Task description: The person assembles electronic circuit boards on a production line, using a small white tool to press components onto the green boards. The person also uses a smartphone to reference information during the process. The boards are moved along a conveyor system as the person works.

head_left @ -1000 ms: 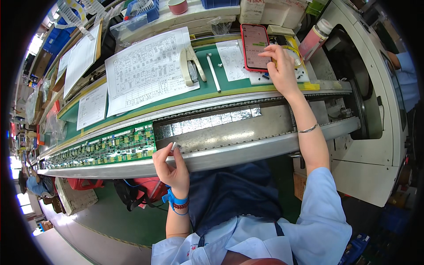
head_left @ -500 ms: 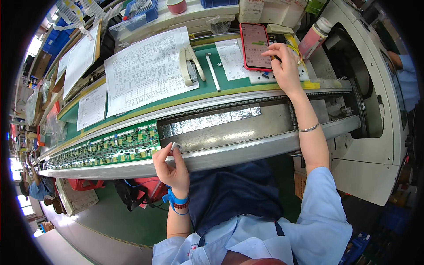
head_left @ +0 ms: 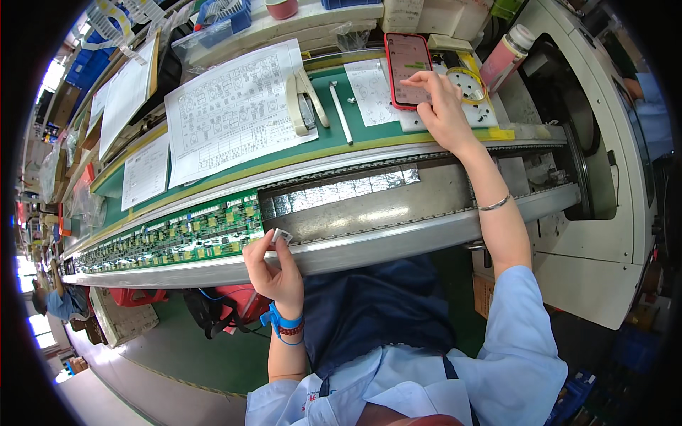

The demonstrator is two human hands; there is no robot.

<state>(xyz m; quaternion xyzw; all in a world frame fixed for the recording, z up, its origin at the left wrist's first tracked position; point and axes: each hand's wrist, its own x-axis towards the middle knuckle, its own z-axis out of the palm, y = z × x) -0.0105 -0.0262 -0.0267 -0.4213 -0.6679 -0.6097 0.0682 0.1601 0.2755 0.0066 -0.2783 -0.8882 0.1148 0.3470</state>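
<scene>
My left hand point(head_left: 277, 278) is closed in a pinch, thumb against index finger, holding a small white square piece point(head_left: 283, 235) above the conveyor's near rail. Just left of it lie green circuit boards point(head_left: 213, 231) crowded with parts, in a row along the conveyor. My right hand point(head_left: 443, 113) is over a smartphone point(head_left: 408, 57) in a red case, its screen lit. The index finger points at the lower part of the screen; the other fingers are loosely bent and hold nothing. Whether the fingertip touches the glass, I cannot tell.
On the green bench top are printed sheets point(head_left: 234, 106), a cream stapler-like tool point(head_left: 307, 105) and a white stick-like tool point(head_left: 341, 113). A pink bottle point(head_left: 507, 58) stands beside a white board with small parts point(head_left: 485, 119). At right is a large pale machine point(head_left: 590, 263).
My right hand has shifted left, its index finger now farther over the phone screen. The circuit boards have slid slightly right along the conveyor. My left hand keeps its pinch on the white piece.
</scene>
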